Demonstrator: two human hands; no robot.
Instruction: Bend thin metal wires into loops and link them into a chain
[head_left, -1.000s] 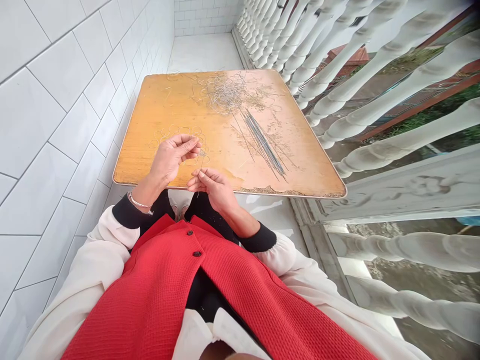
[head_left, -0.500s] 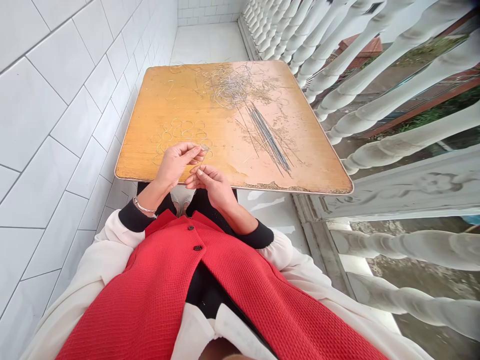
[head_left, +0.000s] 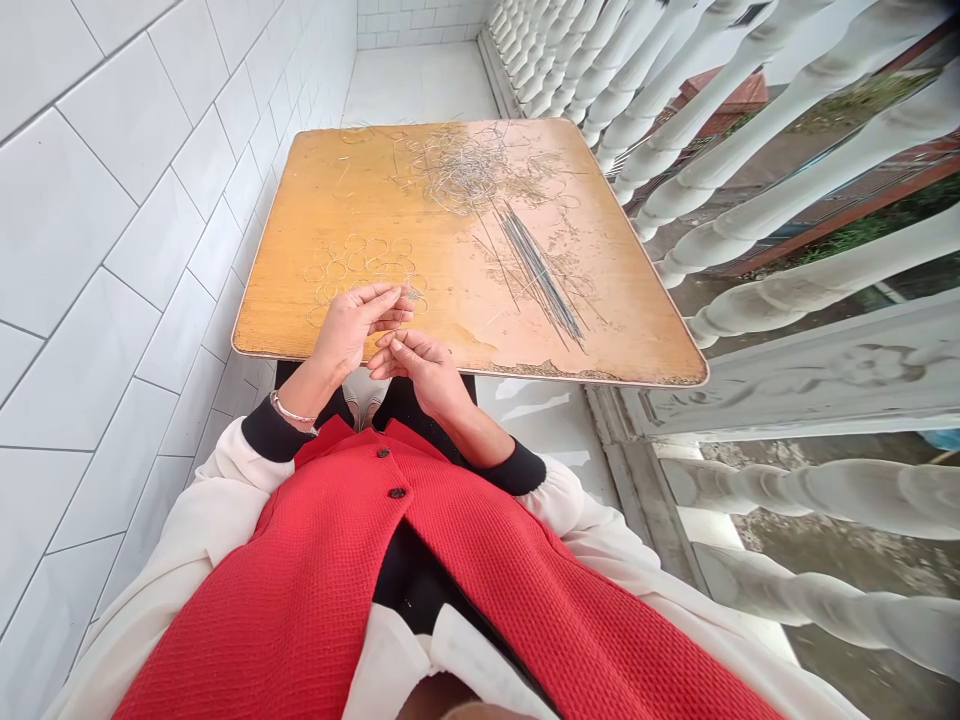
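My left hand (head_left: 360, 318) is over the near edge of the table, thumb and forefinger pinched on a thin wire (head_left: 410, 294). Just below and to the right, my right hand (head_left: 426, 368) also has its thumb and forefinger pressed together, on what looks like the other end of that wire. So fine is the wire that its exact shape between the hands is hard to make out. Beyond my left hand, several small wire rings (head_left: 377, 249) lie flat in a cluster on the wooden table (head_left: 300, 200).
A tangled heap of wire (head_left: 466, 170) sits at the table's far side. To the right lies a bundle of straight dark wires (head_left: 541, 275) with some loose ones beside it. A tiled wall (head_left: 150, 190) stands left, a white balustrade (head_left: 667, 170) right.
Both hands stay nearly in place, still pinched close together. The whole view has shifted very slightly; the rings, heap and bundle lie as before.
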